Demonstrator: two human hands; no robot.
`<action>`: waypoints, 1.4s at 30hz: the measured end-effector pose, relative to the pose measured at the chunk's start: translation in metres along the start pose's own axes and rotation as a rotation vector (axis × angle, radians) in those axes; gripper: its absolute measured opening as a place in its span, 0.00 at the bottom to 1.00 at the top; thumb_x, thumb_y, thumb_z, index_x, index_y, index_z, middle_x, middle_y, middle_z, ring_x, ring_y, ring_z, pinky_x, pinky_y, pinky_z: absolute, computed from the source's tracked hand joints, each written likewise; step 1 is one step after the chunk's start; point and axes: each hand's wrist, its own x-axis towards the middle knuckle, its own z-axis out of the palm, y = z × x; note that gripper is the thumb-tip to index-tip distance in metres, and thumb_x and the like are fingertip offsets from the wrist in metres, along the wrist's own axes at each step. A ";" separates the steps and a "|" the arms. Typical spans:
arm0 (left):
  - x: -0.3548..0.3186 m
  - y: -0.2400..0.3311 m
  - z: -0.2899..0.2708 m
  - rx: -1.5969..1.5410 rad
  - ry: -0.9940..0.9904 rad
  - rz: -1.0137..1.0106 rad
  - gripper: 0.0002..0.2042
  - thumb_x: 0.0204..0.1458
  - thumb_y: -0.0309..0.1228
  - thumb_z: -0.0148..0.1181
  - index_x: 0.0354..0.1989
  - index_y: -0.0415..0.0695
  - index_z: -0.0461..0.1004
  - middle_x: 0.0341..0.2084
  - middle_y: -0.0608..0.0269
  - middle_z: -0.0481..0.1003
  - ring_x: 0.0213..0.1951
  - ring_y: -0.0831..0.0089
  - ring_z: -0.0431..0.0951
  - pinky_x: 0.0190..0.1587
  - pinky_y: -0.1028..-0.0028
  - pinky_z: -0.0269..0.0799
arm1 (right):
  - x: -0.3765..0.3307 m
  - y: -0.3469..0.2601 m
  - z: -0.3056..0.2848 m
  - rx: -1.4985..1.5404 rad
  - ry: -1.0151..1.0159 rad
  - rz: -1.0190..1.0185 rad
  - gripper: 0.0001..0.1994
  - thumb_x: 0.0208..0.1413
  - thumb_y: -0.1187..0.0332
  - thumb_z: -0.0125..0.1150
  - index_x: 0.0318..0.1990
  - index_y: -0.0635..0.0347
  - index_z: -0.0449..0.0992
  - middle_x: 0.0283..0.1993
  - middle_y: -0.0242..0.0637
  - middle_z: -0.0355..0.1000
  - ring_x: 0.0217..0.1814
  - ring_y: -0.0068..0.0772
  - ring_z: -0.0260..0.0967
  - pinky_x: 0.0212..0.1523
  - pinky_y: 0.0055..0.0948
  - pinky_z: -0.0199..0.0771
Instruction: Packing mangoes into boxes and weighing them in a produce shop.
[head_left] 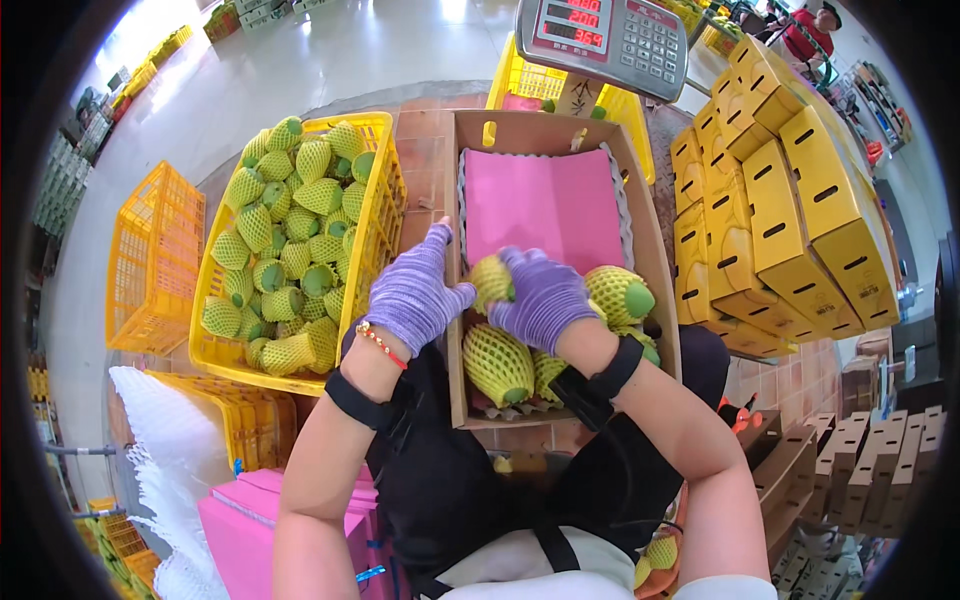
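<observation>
The brown cardboard box (655, 260) is only part full. The yellow crate (387, 215) has lots of netted mangoes (254, 228) left. The box's pink sheet (540, 205) shows; packed mangoes (498, 370) sit nearer. The left hand (415, 292) has its grip apart, holding nothing; the right hand (545, 300) is closed on one mango (488, 283) over the box.

Striped purple gloves (415, 300); green fruit (639, 298) in yellow netting (495, 362); pink sheet (545, 200); brown box (647, 215); yellow crates (383, 190) left, yellow cartons (775, 225) right.
</observation>
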 end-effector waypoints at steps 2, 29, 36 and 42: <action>-0.004 0.008 0.000 0.011 0.004 -0.004 0.39 0.37 0.32 0.64 0.61 0.44 0.52 0.50 0.47 0.66 0.51 0.56 0.68 0.52 0.65 0.66 | -0.003 -0.002 0.009 -0.078 -0.075 -0.098 0.30 0.42 0.58 0.61 0.53 0.59 0.62 0.47 0.47 0.66 0.48 0.45 0.67 0.48 0.40 0.67; 0.026 0.050 0.014 0.564 -0.419 0.465 0.35 0.28 0.35 0.70 0.52 0.47 0.65 0.42 0.55 0.71 0.45 0.58 0.72 0.47 0.65 0.69 | -0.070 0.010 -0.016 -0.024 -0.436 -0.231 0.27 0.46 0.52 0.56 0.50 0.59 0.67 0.44 0.45 0.68 0.49 0.42 0.64 0.51 0.39 0.63; 0.022 0.060 0.009 0.619 -0.443 0.459 0.36 0.28 0.36 0.70 0.53 0.50 0.64 0.41 0.56 0.71 0.43 0.58 0.72 0.45 0.66 0.70 | -0.046 0.043 -0.024 -0.481 -0.053 -0.148 0.30 0.45 0.51 0.58 0.53 0.57 0.65 0.45 0.42 0.69 0.53 0.41 0.61 0.51 0.37 0.64; 0.003 0.056 0.019 0.678 -0.446 0.475 0.35 0.27 0.35 0.69 0.52 0.53 0.65 0.41 0.56 0.69 0.42 0.57 0.73 0.43 0.64 0.70 | -0.043 0.037 -0.013 -0.452 -0.208 -0.033 0.28 0.42 0.50 0.60 0.49 0.58 0.66 0.43 0.40 0.69 0.52 0.39 0.61 0.48 0.35 0.66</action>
